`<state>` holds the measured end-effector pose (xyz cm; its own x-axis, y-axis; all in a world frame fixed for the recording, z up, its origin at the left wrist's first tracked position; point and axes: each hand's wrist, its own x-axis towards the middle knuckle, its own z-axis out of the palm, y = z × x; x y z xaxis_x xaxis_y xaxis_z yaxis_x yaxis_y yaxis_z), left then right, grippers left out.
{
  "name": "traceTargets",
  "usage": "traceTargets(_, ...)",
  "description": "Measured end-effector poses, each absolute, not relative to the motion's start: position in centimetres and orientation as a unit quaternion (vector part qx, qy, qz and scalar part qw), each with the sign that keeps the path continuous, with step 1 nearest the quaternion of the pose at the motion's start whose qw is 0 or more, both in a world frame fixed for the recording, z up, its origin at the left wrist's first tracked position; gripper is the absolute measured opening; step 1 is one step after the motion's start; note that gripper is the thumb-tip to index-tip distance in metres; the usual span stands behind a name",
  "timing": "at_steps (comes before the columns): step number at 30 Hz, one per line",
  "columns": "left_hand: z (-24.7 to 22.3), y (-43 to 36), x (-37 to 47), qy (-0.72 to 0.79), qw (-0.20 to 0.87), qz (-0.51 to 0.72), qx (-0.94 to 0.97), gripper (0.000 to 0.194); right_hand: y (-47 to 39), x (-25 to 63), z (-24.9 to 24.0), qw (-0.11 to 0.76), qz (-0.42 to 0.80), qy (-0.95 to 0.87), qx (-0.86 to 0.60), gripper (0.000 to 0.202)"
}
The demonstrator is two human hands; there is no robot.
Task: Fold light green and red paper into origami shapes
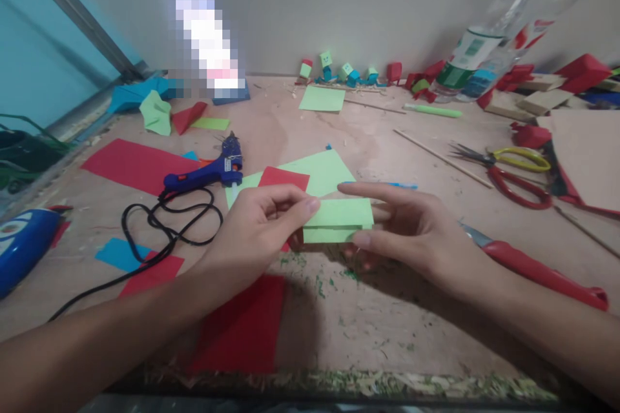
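L hand (276,216) and R hand (402,222) pinch opposite ends of folded green paper (338,221), thumbs toward the camera. Just beyond the grip: red sheet (290,177) on larger green sheet (332,168); glue gun (208,171) to the L, scissors (508,171) well to the R.

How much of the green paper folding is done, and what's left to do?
It looks partway. Done: the green paper has a long fold, and little green-and-blue box figures stand at the back. In hand: the left hand and right hand hold that folded paper. Left, probably: closing it up, since a gap shows along its flap. The glue gun lies unheld; I can't tell whether any glue is on.
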<state>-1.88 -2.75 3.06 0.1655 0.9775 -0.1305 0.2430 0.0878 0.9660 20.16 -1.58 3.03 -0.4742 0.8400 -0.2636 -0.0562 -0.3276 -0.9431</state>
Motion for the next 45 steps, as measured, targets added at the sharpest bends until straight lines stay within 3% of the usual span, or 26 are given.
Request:
traceTargets(1, 3.1, -2.7, -1.9, 0.533, 0.499, 0.359, 0.582, 0.024, -1.5, 20.1, 3.1, 0.318, 0.710, -0.473, -0.415, 0.056)
traceTargets(4, 3.3, -2.8, -2.0, 0.510, 0.404, 0.352, 0.673, 0.046, -1.4, 20.2, 3.1, 0.322, 0.703, -0.453, -0.445, 0.043)
traceTargets(5, 3.4, -2.8, -2.1, 0.503, 0.367, 0.345, 0.703, 0.045, -1.3, 20.2, 3.1, 0.322, 0.700, -0.452, -0.450, 0.039)
traceTargets(7, 3.6, -2.8, -2.3, 0.505, 0.319, 0.332, 0.730, 0.023, -1.2, 20.3, 3.0, 0.323, 0.697, -0.453, -0.453, 0.034)
traceTargets(9, 3.7, -2.8, -2.4, 0.524, 0.322, 0.345, 0.709, 0.012, -1.1, 20.4, 2.9, 0.316, 0.699, -0.458, -0.449, 0.031)
traceTargets(12, 3.5, -2.5, -2.5, 0.535, 0.380, 0.386, 0.648, 0.020, -1.2, 20.4, 2.7, 0.304, 0.703, -0.466, -0.442, 0.023)
traceTargets(16, 3.3, -2.2, -2.5, 0.538, 0.421, 0.415, 0.601, 0.017, -1.2, 20.3, 2.7, 0.307, 0.694, -0.488, -0.431, 0.011)
traceTargets(20, 3.3, -2.3, -2.3, 0.533, 0.404, 0.436, 0.602, 0.014, -1.2, 20.2, 2.6, 0.286, 0.707, -0.495, -0.417, 0.009)
traceTargets(25, 3.2, -2.8, -2.3, 0.501, 0.299, 0.415, 0.698, 0.013, -1.4, 20.2, 2.8, 0.254, 0.749, -0.467, -0.396, 0.030)
traceTargets(29, 3.1, -3.3, -2.3, 0.475, 0.227, 0.394, 0.753, 0.011, -1.8, 20.3, 2.8, 0.229, 0.753, -0.459, -0.412, 0.023)
traceTargets(32, 3.2, -3.5, -2.1, 0.485, 0.300, 0.406, 0.714, 0.013, -2.0, 20.4, 2.6, 0.249, 0.733, -0.463, -0.432, 0.021)
traceTargets(35, 3.2, -3.5, -1.9, 0.490, 0.441, 0.398, 0.638, 0.029, -2.1, 20.5, 2.6, 0.301, 0.713, -0.466, -0.429, 0.016)
traceTargets(37, 3.0, -3.4, -1.9, 0.479, 0.508, 0.358, 0.620, 0.021, -2.0, 20.6, 2.8, 0.324, 0.708, -0.467, -0.419, 0.016)
traceTargets(39, 2.8, -3.2, -1.9, 0.474, 0.527, 0.329, 0.624, 0.008, -2.0, 20.6, 2.9, 0.328, 0.703, -0.474, -0.417, 0.017)
traceTargets(41, 2.5, -3.2, -1.9, 0.477, 0.525, 0.333, 0.622, 0.015, -1.9, 20.7, 3.0, 0.330, 0.692, -0.480, -0.426, 0.015)
traceTargets(45, 2.6, -3.2, -2.1, 0.467, 0.564, 0.367, 0.573, 0.013, -1.9, 20.8, 2.8, 0.318, 0.697, -0.471, -0.437, 0.010)
